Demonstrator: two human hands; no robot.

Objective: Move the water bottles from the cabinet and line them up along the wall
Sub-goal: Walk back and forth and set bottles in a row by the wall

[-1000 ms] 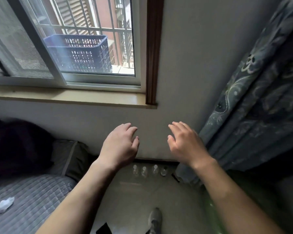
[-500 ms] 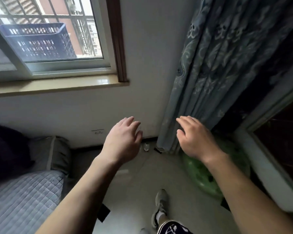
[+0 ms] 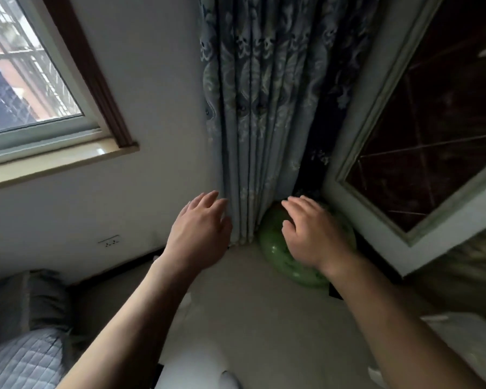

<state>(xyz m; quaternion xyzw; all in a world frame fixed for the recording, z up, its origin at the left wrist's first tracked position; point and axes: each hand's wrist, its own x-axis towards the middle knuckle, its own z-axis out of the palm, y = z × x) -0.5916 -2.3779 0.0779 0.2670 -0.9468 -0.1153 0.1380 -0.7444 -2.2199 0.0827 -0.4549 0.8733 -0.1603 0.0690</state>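
Evidently no water bottle was in view, the left hand (image 3: 199, 234) and right hand (image 3: 314, 237) hovering, each grip released and empty, between the white wall (image 3: 152, 108) and the white-framed dark-glass cabinet (image 3: 438, 136); a filled bottle would likely feel weighty, slick and slightly yielding, best grasped mid-body.

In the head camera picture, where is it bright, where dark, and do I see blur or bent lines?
Head view: daylight enters by the window, with glare on its sill; the dark panel beside the curtain is dim; wide-angle distortion slants the curtain and window frame; the left hand and right hand are slightly soft.
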